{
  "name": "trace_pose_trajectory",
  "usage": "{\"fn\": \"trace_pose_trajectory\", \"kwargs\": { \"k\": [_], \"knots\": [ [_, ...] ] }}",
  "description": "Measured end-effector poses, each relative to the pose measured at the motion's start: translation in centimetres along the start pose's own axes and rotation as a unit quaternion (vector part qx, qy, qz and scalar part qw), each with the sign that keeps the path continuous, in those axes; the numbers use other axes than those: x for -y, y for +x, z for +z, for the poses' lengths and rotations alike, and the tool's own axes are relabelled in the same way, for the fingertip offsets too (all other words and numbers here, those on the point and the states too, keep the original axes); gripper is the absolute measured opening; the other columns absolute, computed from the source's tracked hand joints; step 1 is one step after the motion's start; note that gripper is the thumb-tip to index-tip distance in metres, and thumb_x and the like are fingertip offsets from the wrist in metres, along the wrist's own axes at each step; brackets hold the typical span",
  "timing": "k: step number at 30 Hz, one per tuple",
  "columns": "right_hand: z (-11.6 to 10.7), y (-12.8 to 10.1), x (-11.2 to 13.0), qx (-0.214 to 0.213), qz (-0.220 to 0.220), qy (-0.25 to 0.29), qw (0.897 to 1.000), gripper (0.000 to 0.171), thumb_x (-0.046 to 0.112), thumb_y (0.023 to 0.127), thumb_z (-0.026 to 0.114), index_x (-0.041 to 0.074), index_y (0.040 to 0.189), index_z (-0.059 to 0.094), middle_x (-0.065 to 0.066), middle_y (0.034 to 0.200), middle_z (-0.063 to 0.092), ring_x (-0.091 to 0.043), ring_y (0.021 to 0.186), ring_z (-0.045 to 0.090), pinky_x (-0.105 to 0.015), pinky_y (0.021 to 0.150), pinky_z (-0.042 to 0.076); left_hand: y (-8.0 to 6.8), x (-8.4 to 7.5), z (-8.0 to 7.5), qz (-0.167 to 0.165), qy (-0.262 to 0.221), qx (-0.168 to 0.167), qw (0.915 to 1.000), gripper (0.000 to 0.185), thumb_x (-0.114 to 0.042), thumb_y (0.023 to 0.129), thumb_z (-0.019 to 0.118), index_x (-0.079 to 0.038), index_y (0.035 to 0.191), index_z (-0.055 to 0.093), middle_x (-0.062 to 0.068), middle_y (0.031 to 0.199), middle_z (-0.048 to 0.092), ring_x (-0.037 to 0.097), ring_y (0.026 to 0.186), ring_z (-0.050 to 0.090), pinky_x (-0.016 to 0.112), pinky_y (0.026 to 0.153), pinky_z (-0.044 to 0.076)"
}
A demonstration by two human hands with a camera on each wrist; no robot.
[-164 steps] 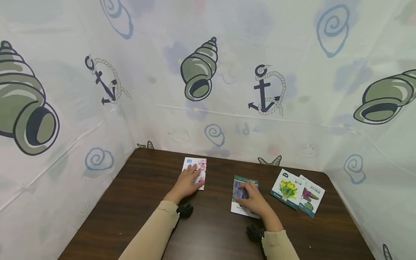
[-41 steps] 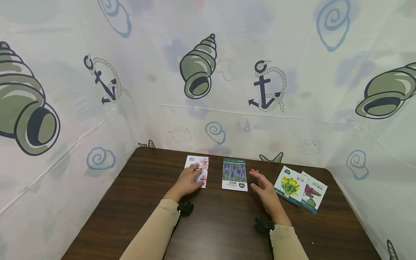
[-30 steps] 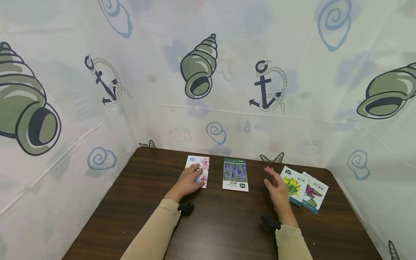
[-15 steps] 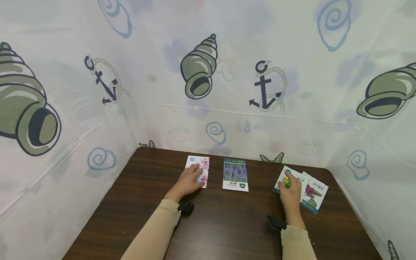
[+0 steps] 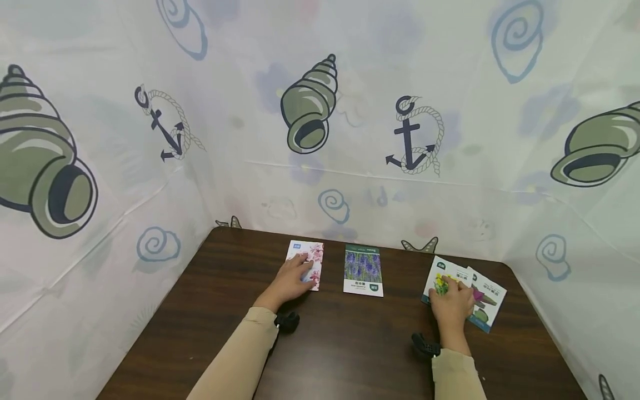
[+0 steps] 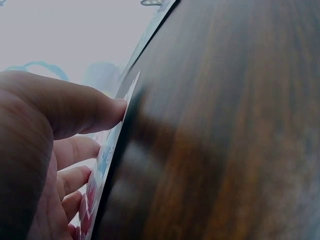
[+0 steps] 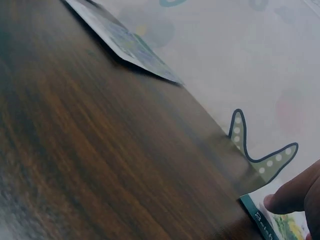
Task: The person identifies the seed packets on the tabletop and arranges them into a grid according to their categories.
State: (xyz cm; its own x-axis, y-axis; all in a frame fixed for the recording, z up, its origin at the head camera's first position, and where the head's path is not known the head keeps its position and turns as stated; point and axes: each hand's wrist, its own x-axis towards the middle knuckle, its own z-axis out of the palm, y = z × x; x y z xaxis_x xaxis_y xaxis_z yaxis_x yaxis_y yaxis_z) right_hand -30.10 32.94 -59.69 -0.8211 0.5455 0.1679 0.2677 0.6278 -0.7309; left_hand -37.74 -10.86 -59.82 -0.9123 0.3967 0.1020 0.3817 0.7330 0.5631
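**Four seed packets, two hands laid flat**

Two tan sleeves (image 5: 235,361) come in from the near edge of the dark wooden tabletop (image 5: 340,355), each wrist wearing a small black camera. The right hand (image 5: 452,305) rests palm down on the yellow-flower packet (image 5: 440,278), fingers lying fairly straight over its printed face; it presses rather than grips, which would hold the thin paper against the wood so it cannot slide. The right wrist view shows a fingertip (image 7: 287,197) touching that packet's teal corner. Partly under it, on the right, lies the purple-vegetable packet (image 5: 487,303), the two overlapping at a slant like a loose pile.

The left hand (image 5: 290,280) is likewise released, spread on the pink-blossom packet (image 5: 312,261); the left wrist view shows the thumb (image 6: 75,107) against the packet's edge, as if keeping it squared.

Between the hands, touched by neither, the lavender packet (image 5: 363,269) lies upright and parallel to the pink one, just beside it, so these two read as a neat row along the far side.

Counted: four packets, one of each print. Behind the tabletop hangs a white curtain (image 5: 350,139) printed with shells, anchors and spirals.
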Motion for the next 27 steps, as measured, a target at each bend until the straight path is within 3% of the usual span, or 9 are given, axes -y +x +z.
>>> {"fn": "trace_pose_trajectory", "kwargs": {
  "k": [10, 20, 27],
  "knots": [
    [0.4, 0.3, -0.4, 0.044, -0.034, -0.045, 0.997, 0.048, 0.021, 0.097, 0.073, 0.0, 0.139, 0.068, -0.045, 0.161, 0.033, -0.066, 0.161, 0.009, -0.077, 0.13, 0.002, -0.1, 0.1, 0.0, 0.01, -0.006, -0.007, 0.9999, 0.067, -0.031, 0.101, 0.073, -0.001, 0.158, 0.055, 0.025, 0.173, 0.038, 0.051, 0.165, 0.024, 0.068, 0.135, 0.016],
    [0.5, 0.3, 0.3, 0.086, -0.072, -0.083, 0.99, 0.049, 0.023, 0.099, 0.07, 0.0, 0.142, 0.066, -0.041, 0.164, 0.036, -0.065, 0.163, 0.005, -0.079, 0.13, 0.006, 0.2, 0.2, 0.1, -0.007, -0.008, 0.006, 0.9999, 0.068, -0.033, 0.102, 0.074, -0.005, 0.16, 0.055, 0.021, 0.176, 0.036, 0.046, 0.168, 0.021, 0.065, 0.137, 0.014],
    [0.5, 0.2, 0.7, 0.123, -0.101, -0.065, 0.985, 0.05, 0.018, 0.101, 0.069, -0.006, 0.144, 0.063, -0.038, 0.168, 0.034, -0.064, 0.163, 0.006, -0.076, 0.132, 0.003, 0.2, 0.1, -0.1, -0.002, -0.007, 0.007, 1.0, 0.067, -0.03, 0.102, 0.074, -0.003, 0.159, 0.055, 0.022, 0.175, 0.037, 0.047, 0.168, 0.022, 0.067, 0.136, 0.016]
  ]
}}
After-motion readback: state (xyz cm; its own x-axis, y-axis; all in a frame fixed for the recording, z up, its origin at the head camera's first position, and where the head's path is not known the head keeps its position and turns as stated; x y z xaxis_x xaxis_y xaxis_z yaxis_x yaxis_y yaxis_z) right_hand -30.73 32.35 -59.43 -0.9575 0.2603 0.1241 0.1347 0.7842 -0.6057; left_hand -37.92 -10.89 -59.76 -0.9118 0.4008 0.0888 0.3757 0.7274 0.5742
